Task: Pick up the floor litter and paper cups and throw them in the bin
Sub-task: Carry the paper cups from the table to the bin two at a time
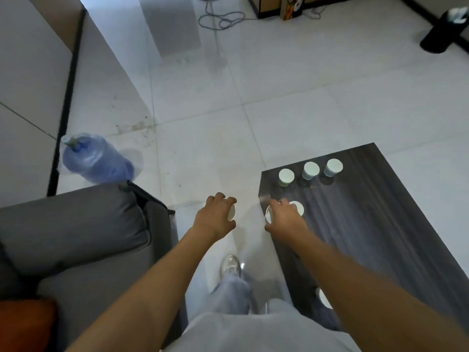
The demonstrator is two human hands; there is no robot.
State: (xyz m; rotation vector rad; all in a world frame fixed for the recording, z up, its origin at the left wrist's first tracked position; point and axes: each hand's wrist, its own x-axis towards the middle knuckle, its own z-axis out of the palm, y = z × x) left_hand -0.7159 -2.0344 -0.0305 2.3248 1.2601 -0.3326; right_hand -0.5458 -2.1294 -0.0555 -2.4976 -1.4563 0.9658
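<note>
- Pale grey trousers [233,295] and a light-coloured shoe [230,266] were recorded nearest the camera, on the white tiled floor [291,85] between the grey upholstered sofa [76,229] and the dark wood-grain low table [375,224].
- Left hand [215,217]: extended over the floor, fingers curled round a white paper cup [231,214], which was held tipped on its side, mouth towards the right.
- Right hand [285,219]: extended over the table's near-left corner, fingers closed round a second white paper cup [269,215], whose rim was seen at the thumb side.
- One further white cup [299,207] was noted just beside the right hand's fingertips, standing on the table; contact could not be determined.
- Three upright paper cups were listed in a row near the table's far end: a greenish-sided cup [286,177], a bluish-sided cup [311,170] and another bluish-sided cup [333,167].
- Another white cup rim [323,298] was partly hidden behind the right forearm, on the table.
- Black cylindrical bin [442,29]: stood at the far right of the floor, well apart from both hands, with pale material showing at its top.
- Large blue translucent water bottle [96,161]: stood by the sofa's far end.
- Grey cable [220,19]: lay looped on the far floor.
</note>
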